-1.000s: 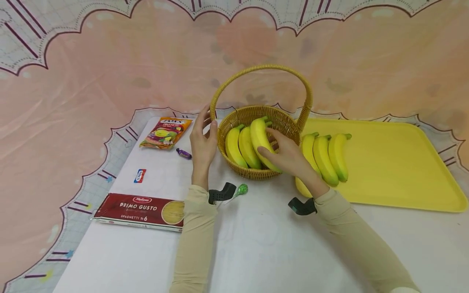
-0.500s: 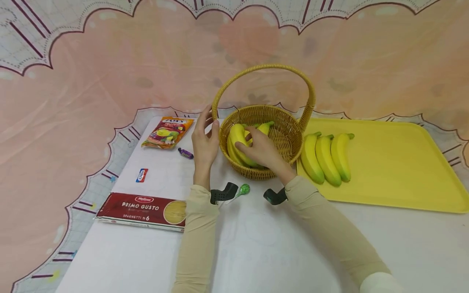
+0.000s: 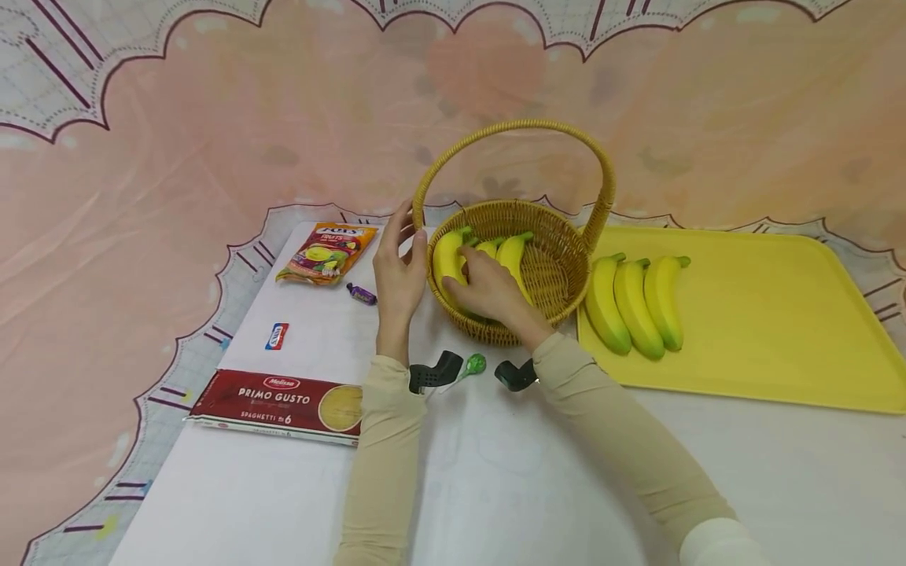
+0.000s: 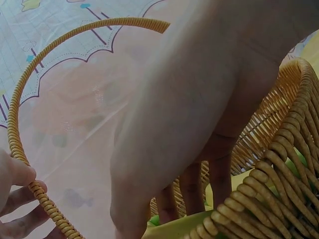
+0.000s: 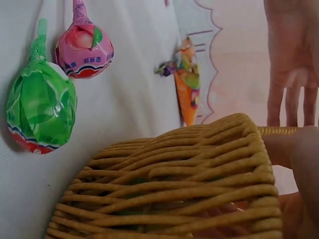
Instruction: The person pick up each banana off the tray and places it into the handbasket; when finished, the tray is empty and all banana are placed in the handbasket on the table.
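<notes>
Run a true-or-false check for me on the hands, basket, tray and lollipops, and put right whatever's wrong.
1. The right hand grips a banana inside the basket. True.
2. The tray holds no bananas. False: three bananas lie side by side on the yellow tray.
3. The left hand touches the basket's handle. True.
4. The green lollipop is in the basket. False: the green lollipop lies outside it, on the white table.
5. In the right wrist view, a pink lollipop shows next to the green one. True.
6. The spaghetti pack lies on the tray. False: the spaghetti pack is on the table, on the person's left.
</notes>
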Motion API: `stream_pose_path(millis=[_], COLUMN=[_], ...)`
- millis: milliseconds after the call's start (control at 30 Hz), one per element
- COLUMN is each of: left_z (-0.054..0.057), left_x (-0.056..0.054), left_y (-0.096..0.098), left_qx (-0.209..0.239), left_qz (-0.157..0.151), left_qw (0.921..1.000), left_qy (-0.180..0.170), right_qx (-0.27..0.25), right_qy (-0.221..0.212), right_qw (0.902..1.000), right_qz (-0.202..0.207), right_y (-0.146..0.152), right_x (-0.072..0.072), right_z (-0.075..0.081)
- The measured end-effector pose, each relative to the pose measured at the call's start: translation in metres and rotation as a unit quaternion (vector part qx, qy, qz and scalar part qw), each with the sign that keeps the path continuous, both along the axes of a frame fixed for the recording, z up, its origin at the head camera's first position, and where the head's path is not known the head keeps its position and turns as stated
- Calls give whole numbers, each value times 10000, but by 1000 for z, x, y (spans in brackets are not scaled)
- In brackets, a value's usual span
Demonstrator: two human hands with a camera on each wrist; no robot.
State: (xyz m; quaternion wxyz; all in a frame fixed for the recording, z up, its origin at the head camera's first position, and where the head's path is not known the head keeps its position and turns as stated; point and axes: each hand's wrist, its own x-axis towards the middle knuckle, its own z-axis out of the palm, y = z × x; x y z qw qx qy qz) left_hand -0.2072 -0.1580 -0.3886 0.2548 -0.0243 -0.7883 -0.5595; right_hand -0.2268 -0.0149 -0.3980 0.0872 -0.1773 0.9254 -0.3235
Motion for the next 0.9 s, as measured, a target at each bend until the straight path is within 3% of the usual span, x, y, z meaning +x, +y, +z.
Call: stream_pose_path(millis=[333, 567, 700, 900], left_z=[1, 2, 1, 1], left_x=[-1, 0, -1, -2], left_y=[1, 0, 0, 0], left_qx=[33, 68, 85, 112], left_qz=[-13, 51, 27, -5], left_qw=[10000, 10000, 10000, 9999], left_qy=[8, -43, -25, 25], right_qx=[-736, -1228, -1542, -1627], right_qy=[246, 1075, 1324, 1128], right_qw=[9969, 9861, 9769, 9715], right_qz=[-91, -324, -667, -1306], right_y=[32, 66, 90, 131], right_x=[9, 17, 20, 22], right_z=[6, 4, 1, -5])
